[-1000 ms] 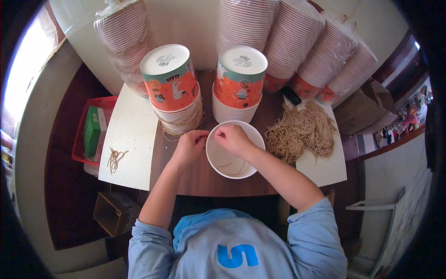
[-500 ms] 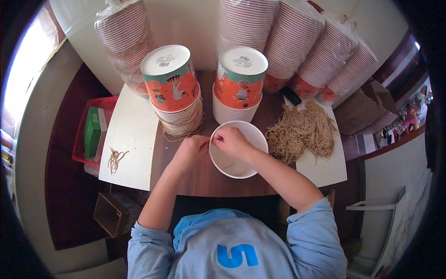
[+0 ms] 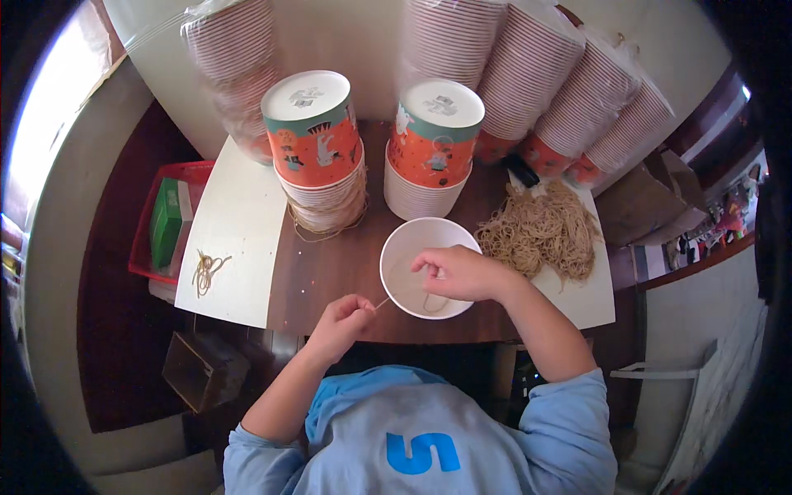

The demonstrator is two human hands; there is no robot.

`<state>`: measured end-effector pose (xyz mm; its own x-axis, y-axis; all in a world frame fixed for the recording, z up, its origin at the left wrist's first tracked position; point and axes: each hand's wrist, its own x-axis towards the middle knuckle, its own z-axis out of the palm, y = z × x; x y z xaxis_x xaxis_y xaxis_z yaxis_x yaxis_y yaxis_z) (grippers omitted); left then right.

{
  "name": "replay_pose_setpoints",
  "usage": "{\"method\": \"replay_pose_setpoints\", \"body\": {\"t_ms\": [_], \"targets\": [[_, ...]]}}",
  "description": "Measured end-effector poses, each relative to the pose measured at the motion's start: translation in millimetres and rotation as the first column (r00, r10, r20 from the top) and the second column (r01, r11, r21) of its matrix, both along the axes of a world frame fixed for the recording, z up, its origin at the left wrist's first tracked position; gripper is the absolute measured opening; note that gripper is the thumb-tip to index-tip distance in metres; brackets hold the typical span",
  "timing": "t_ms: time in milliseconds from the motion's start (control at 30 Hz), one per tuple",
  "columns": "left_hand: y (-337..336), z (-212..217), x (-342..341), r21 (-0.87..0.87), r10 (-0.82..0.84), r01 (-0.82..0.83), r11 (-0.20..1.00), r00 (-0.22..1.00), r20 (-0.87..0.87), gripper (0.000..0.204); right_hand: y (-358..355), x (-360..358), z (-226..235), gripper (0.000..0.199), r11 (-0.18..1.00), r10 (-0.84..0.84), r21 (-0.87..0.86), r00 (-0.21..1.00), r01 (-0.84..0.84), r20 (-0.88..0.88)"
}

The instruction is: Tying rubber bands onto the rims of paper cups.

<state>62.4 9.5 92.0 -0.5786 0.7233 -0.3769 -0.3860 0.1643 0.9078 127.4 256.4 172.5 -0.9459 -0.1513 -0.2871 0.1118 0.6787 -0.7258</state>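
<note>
Left hand [image 3: 340, 326] pinches string [image 3: 381, 304] by the tub [image 3: 399, 266] at centre frame, best drawn lightly taut, while the right hand [image 3: 462, 274] curls over the tub, its hold unclear to me.

White cup [image 3: 402, 274], partly behind right hand [image 3: 459, 274].

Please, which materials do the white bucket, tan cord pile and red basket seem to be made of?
Bucket: probably paperboard, smooth and matte, with a rounded rim. Cord pile: perhaps jute or cotton, dull, thin strands. Basket: likely plastic, smooth, evenly red.
</note>
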Motion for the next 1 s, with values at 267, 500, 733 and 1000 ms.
{"method": "replay_pose_setpoints", "body": {"t_ms": [267, 500, 733, 1000], "targets": [[-22.6, 12.0, 16.4, 0.366, -0.007, -0.109, 0.924, 0.953, 0.301, 0.009, -41.0, 65.5, 39.8, 0.013, 0.965, -0.187, 0.103, 0.911, 0.240, -0.368], [-7.9, 7.8, 44.9, 0.456, -0.186, -0.074, 0.887, 0.846, 0.500, 0.011, -125.5, 93.6, -44.8, 0.013, 0.914, -0.231, -0.369, 0.964, 0.168, -0.133], [-16.3, 0.8, 43.9, 0.130, 0.005, 0.007, 0.991, 0.996, -0.091, 0.004, -104.8, 79.4, -43.8, 0.012, 0.888, -0.428, -0.307, 0.857, 0.341, -0.287], [-10.9, 19.3, 56.7, 0.003, -0.004, 0.006, 1.000, 0.867, -0.498, 0.012, -114.1, 64.7, -75.4, 0.018, 0.505, -0.549, -0.688, 0.809, 0.521, 0.209]]}}
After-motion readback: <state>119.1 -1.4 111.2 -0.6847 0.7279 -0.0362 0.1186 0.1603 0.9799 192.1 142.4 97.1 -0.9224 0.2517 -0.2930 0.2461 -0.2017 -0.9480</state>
